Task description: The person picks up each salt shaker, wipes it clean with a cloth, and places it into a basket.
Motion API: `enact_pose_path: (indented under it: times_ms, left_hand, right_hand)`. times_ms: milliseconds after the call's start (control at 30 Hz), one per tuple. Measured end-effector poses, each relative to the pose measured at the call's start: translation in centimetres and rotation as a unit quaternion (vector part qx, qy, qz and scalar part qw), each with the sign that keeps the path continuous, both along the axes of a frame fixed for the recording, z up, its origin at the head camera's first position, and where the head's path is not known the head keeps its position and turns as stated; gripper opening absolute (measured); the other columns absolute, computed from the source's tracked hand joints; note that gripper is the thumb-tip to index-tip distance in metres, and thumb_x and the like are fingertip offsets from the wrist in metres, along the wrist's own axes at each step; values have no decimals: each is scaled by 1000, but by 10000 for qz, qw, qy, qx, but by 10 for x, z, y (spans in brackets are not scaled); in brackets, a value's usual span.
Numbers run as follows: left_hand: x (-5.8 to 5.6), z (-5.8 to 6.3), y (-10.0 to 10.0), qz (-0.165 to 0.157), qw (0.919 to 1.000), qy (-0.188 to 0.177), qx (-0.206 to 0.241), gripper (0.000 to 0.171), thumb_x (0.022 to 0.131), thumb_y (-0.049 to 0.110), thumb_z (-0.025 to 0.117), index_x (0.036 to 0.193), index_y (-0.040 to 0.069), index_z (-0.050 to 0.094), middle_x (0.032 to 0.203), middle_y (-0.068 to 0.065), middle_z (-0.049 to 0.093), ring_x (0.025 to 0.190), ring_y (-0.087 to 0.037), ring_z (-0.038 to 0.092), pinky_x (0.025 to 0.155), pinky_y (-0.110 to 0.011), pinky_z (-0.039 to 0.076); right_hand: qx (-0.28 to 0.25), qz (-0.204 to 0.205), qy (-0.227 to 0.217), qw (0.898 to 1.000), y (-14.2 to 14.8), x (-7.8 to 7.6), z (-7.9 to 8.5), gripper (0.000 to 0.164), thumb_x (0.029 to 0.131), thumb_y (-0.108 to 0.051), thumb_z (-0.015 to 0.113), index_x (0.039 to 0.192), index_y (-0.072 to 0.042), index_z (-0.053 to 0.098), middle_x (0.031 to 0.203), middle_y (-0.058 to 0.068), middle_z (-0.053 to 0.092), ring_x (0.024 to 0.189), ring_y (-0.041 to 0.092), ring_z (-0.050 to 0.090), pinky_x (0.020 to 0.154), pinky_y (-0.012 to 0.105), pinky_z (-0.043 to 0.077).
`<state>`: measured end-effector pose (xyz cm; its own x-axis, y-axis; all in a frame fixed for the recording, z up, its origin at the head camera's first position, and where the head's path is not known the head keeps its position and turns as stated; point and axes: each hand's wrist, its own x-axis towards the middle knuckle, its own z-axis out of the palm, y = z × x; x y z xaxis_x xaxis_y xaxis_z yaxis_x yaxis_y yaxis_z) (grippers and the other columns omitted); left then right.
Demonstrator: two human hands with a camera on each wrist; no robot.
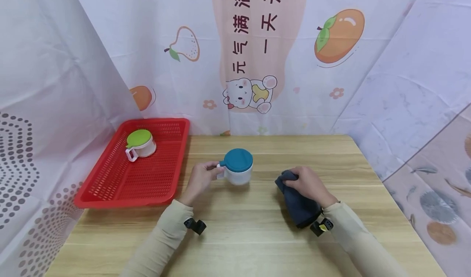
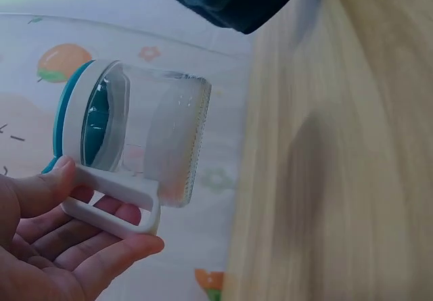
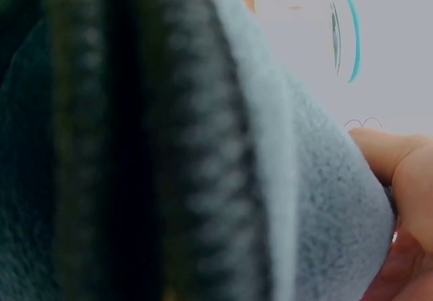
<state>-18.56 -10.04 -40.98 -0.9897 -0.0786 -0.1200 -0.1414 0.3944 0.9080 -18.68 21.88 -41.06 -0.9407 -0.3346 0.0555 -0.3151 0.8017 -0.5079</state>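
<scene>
A clear glass seasoning jar point(image 1: 238, 176) with a blue-green lid and a white handle is held upright just above the table, its shadow apart from it on the wood. My left hand point(image 1: 203, 178) grips it by the handle point(image 2: 111, 203), thumb on top near the lid and fingers curled beneath. To the right, my right hand point(image 1: 309, 184) holds a bunched dark blue cloth point(image 1: 296, 205), which hangs down toward the wrist. In the right wrist view the cloth point(image 3: 331, 193) fills most of the picture and hides much of the fingers.
At the left on the wooden table point(image 1: 250, 236) stands a red perforated basket point(image 1: 151, 183). Inside it, near the back, is a similar jar with a green lid point(image 1: 140, 138). A printed curtain point(image 1: 294, 105) hangs behind the table's far edge.
</scene>
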Motion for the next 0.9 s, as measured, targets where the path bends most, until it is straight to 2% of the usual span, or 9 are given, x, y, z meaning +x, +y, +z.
enact_pose_path:
  times_ms: [133,300,567,800,900]
  left_hand:
    - [-2,8,-5,-9,10000,50,13,24,84,24,63,105,13,67,106,-7,66,93,-23,61,76,-31,53]
    - [-6,16,-11,-38,9998,187,75,26,84,22,63,108,12,66,110,-10,64,97,-25,58,79,-33,53]
    - [-13,29,-19,145,9993,351,2,26,83,20,64,106,7,67,108,-13,65,95,-26,60,78,-35,53]
    - [-15,37,-28,260,9996,72,103,30,83,24,64,109,10,65,112,-10,63,99,-25,58,82,-35,52]
    - [-15,39,-31,285,9995,128,36,29,83,25,63,108,11,66,111,-10,63,99,-26,57,83,-36,52]
  right_hand:
    - [77,-18,115,9999,3,-1,2,11,78,-24,68,79,-13,66,70,0,59,57,13,41,53,25,32]
    - [121,-52,13,9999,4,-3,2,11,78,-24,68,81,-13,67,70,0,59,57,13,42,53,24,33]
    - [278,46,-83,9996,5,-8,9,15,79,-23,67,85,-10,67,67,1,54,55,13,40,50,24,32]
    - [474,32,-61,9989,8,-7,14,14,78,-24,68,81,-11,65,70,1,56,57,13,42,51,24,32]
    - [491,56,-36,9988,10,-7,14,14,78,-24,68,83,-11,66,72,1,58,58,13,43,52,24,34]
